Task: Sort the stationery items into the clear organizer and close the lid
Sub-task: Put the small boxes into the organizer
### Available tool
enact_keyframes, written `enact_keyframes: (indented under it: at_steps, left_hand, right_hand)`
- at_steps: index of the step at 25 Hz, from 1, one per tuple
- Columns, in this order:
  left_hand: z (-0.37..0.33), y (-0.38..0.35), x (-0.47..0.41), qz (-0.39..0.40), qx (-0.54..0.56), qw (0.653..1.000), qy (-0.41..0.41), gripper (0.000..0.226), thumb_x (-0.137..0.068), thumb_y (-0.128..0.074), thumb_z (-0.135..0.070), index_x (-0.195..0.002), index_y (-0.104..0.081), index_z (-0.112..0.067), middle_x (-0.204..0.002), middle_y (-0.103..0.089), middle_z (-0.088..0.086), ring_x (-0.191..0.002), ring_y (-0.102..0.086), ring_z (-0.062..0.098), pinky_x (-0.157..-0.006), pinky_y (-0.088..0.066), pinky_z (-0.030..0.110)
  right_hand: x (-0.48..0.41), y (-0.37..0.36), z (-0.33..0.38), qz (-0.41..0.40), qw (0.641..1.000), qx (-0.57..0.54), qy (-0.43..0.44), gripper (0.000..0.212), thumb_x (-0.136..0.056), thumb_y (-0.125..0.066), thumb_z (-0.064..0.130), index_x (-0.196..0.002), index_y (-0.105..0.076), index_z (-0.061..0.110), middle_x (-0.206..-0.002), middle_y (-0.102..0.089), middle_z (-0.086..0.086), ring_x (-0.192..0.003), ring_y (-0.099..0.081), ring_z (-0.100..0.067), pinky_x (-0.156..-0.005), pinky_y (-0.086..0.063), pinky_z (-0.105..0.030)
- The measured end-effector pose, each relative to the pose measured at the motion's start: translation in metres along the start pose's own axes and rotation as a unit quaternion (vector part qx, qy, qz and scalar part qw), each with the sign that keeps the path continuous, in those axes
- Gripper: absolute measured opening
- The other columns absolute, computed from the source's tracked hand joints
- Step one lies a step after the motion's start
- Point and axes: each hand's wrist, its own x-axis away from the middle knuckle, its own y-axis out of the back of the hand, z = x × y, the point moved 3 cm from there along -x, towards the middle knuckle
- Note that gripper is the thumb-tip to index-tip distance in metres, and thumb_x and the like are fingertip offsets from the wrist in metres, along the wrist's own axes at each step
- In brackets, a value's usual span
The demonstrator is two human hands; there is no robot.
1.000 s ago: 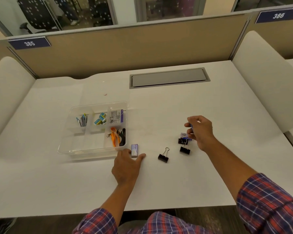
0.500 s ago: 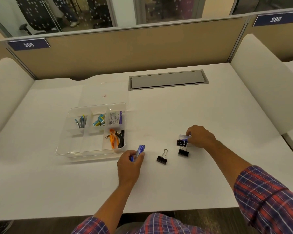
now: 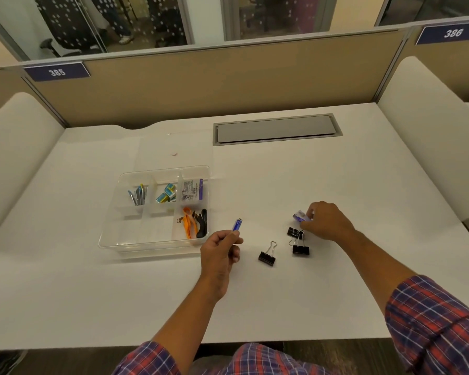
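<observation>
The clear organizer [image 3: 111, 240] sits left of centre on the white desk, its compartments holding pens, small teal boxes, a labelled packet and orange and black lanyards. My left hand [image 3: 221, 250] holds a small blue box [image 3: 237, 225] just right of the organizer's near corner. My right hand [image 3: 326, 220] pinches a small purple-white packet [image 3: 300, 216] above the desk. Three black binder clips lie between my hands: one [image 3: 267, 257] in front, one [image 3: 300, 249] to its right, one [image 3: 293, 231] partly under my right fingers. No lid is clearly visible.
A grey cable hatch [image 3: 278, 129] is set into the desk's back. Tan partitions with number plates 385 and 386 close off the rear, and white side panels [image 3: 428, 147] flank the desk. A small pink speck [image 3: 175, 154] lies behind the organizer.
My left hand picked the blue box up off the desk and raised it. My right hand dropped down to the clips and now holds the purple-white packet.
</observation>
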Motion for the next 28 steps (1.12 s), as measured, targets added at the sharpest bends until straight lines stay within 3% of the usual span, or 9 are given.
enact_keyframes:
  at_steps: [4, 7, 9, 11, 13, 17, 21, 25, 28]
  left_hand:
    - [-0.018, 0.003, 0.003, 0.036, 0.014, 0.999, -0.014, 0.023, -0.095, -0.069, -0.012, -0.113, -0.063, 0.0, -0.09, -0.07, 0.018, -0.06, -0.053, 0.018, -0.057, -0.043, 0.029]
    - [-0.036, 0.013, 0.002, 0.048, 0.035, 0.998, -0.021, 0.018, -0.096, -0.067, -0.01, -0.111, -0.062, -0.001, -0.089, -0.068, 0.02, -0.064, -0.057, 0.02, -0.062, -0.047, 0.032]
    - [-0.048, 0.025, 0.0, 0.048, 0.048, 0.998, -0.018, 0.016, -0.096, -0.067, -0.009, -0.11, -0.062, -0.002, -0.09, -0.067, 0.02, -0.066, -0.058, 0.021, -0.065, -0.048, 0.034]
    - [-0.062, 0.041, -0.002, 0.042, 0.045, 0.998, -0.021, 0.015, -0.096, -0.066, -0.009, -0.109, -0.062, -0.002, -0.091, -0.068, 0.02, -0.068, -0.06, 0.022, -0.066, -0.05, 0.033]
    - [-0.077, 0.062, -0.007, 0.028, 0.027, 0.999, -0.034, 0.017, -0.095, -0.068, -0.01, -0.109, -0.063, 0.0, -0.091, -0.069, 0.02, -0.07, -0.062, 0.023, -0.065, -0.052, 0.032]
    - [-0.119, 0.117, -0.019, -0.04, -0.037, 0.995, -0.081, 0.024, -0.089, -0.076, -0.012, -0.108, -0.066, 0.0, -0.088, -0.072, 0.021, -0.071, -0.064, 0.027, -0.063, -0.055, 0.034]
    - [-0.164, 0.182, -0.035, -0.155, -0.199, 0.957, -0.14, 0.02, -0.083, -0.081, -0.017, -0.098, -0.069, -0.012, -0.084, -0.074, 0.013, -0.065, -0.071, 0.023, -0.061, -0.06, 0.034]
    - [-0.188, 0.238, -0.047, -0.223, -0.258, 0.928, -0.149, 0.02, -0.083, -0.081, -0.024, -0.096, -0.068, -0.014, -0.082, -0.074, 0.007, -0.067, -0.074, 0.023, -0.062, -0.063, 0.034]
    - [-0.192, 0.268, -0.055, -0.245, -0.225, 0.934, -0.131, 0.022, -0.086, -0.079, -0.026, -0.1, -0.068, -0.012, -0.086, -0.074, 0.009, -0.07, -0.075, 0.024, -0.069, -0.065, 0.039]
  right_hand:
    - [0.01, 0.01, 0.034, 0.017, 0.962, -0.27, -0.037, 0.024, -0.082, -0.069, 0.031, -0.08, -0.063, 0.008, -0.078, -0.062, -0.005, -0.06, -0.048, -0.015, -0.054, -0.036, -0.027]
    - [0.02, 0.006, 0.067, 0.102, 0.846, -0.522, -0.036, 0.013, -0.082, -0.063, 0.02, -0.087, -0.06, 0.009, -0.09, -0.062, -0.016, -0.058, -0.043, -0.018, -0.052, -0.033, -0.029]
    - [0.025, -0.001, 0.091, 0.147, 0.776, -0.613, -0.016, 0.024, -0.078, -0.062, 0.02, -0.099, -0.061, 0.007, -0.097, -0.063, -0.02, -0.062, -0.049, -0.021, -0.052, -0.038, -0.029]
    - [0.028, -0.009, 0.12, 0.176, 0.737, -0.652, -0.006, 0.037, -0.08, -0.063, 0.024, -0.112, -0.063, 0.005, -0.099, -0.064, -0.02, -0.065, -0.052, -0.023, -0.054, -0.042, -0.03]
    - [0.029, -0.018, 0.15, 0.178, 0.757, -0.628, -0.01, 0.037, -0.091, -0.06, 0.03, -0.117, -0.064, 0.005, -0.095, -0.067, -0.017, -0.064, -0.053, -0.023, -0.055, -0.042, -0.031]
    - [0.032, -0.041, 0.222, 0.17, 0.847, -0.504, -0.019, 0.028, -0.1, -0.053, 0.03, -0.116, -0.062, 0.008, -0.096, -0.07, -0.02, -0.066, -0.061, -0.026, -0.057, -0.049, -0.035]
    - [0.037, -0.073, 0.301, 0.197, 0.871, -0.45, 0.022, 0.026, -0.097, -0.057, 0.014, -0.123, -0.056, 0.013, -0.105, -0.069, -0.025, -0.071, -0.071, -0.03, -0.062, -0.062, -0.041]
    - [0.037, -0.112, 0.374, 0.201, 0.913, -0.337, 0.113, 0.031, -0.096, -0.06, 0.012, -0.126, -0.052, 0.013, -0.105, -0.066, -0.02, -0.077, -0.072, -0.027, -0.063, -0.063, -0.036]
    - [0.035, -0.134, 0.418, 0.138, 0.949, -0.152, 0.238, 0.026, -0.093, -0.065, 0.018, -0.117, -0.056, 0.014, -0.111, -0.063, -0.01, -0.095, -0.066, -0.026, -0.073, -0.056, -0.034]
